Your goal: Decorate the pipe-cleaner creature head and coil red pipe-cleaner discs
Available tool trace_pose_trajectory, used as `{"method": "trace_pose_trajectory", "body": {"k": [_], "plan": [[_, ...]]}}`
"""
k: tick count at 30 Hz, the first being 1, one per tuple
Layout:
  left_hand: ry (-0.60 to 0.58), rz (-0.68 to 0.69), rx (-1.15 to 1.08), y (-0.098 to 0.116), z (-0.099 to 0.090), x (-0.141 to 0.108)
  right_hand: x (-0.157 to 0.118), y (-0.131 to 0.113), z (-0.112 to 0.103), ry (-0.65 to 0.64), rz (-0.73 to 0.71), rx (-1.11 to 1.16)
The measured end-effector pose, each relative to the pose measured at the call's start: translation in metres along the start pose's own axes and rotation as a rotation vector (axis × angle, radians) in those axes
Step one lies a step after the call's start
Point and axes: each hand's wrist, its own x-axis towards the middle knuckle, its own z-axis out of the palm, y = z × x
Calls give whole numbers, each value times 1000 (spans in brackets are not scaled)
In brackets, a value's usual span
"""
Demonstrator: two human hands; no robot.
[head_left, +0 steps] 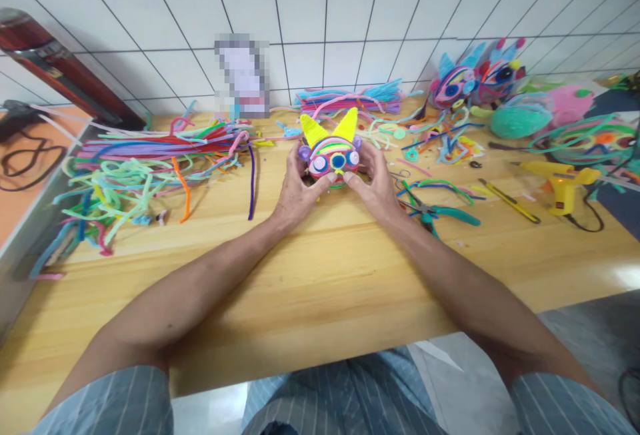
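Between my two hands is a small pipe-cleaner creature head [334, 148] with yellow pointed ears, round blue eyes, purple side knobs and coloured bands over the brow. My left hand [296, 185] wraps round its left side, thumb on the lower front. On the opposite side my right hand [373, 182] grips it the same way, and the two thumbs nearly meet below the face. The head faces me, upright, close to the tabletop. Its back is hidden. Just right of my right hand lie teal-handled pliers [440, 213] and some green and blue pipe cleaners [445, 186].
Bundled pipe cleaners [165, 145] and a pale green tangle [130, 185] cover the left of the wooden table [300, 295]. Right are a yellow cutter knife [510, 200], a yellow glue gun [563, 185] and finished creatures [453, 82]. A dark red flask [65, 65] stands far left.
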Motion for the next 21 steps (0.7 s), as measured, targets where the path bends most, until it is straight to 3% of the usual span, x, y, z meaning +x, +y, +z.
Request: {"method": "trace_pose_trajectory", "body": {"k": [17, 21], "plan": [[20, 0, 12, 5, 3, -1, -1, -9, 5, 65, 33, 18], [31, -8, -18, 5, 4, -1, -1, -13, -3, 207, 40, -30]]}}
